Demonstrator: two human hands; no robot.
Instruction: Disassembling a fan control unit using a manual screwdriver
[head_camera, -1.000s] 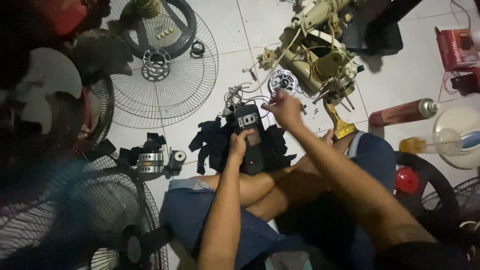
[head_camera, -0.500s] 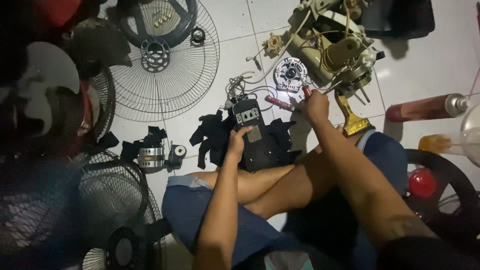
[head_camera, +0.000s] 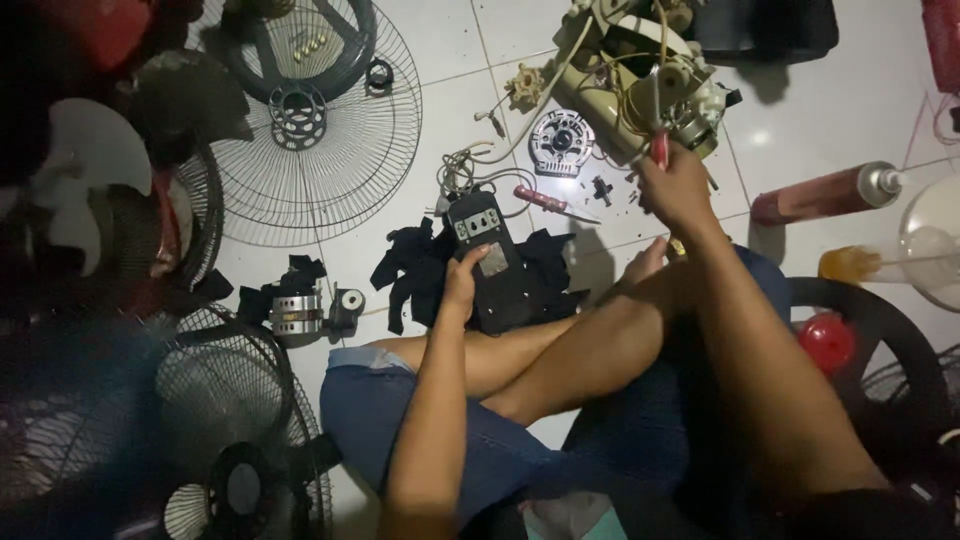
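Note:
I sit cross-legged on a white tiled floor among fan parts. My left hand rests on a black fan control housing with buttons at its top, lying on a black base. My right hand is closed on a red-handled tool, held at a beige fan motor assembly with loose wires. A red-handled screwdriver lies on the tiles between the two hands. A round silver motor cover lies just beyond it.
A wire fan grille lies at the upper left, with more grilles and a fan at the lower left. A small motor sits left of my knee. A red spray can and a red ball lie at the right.
My right hand has moved up and right from the screwdriver area to the beige motor assembly, now holding a red-handled tool. My left hand stays on the black housing.

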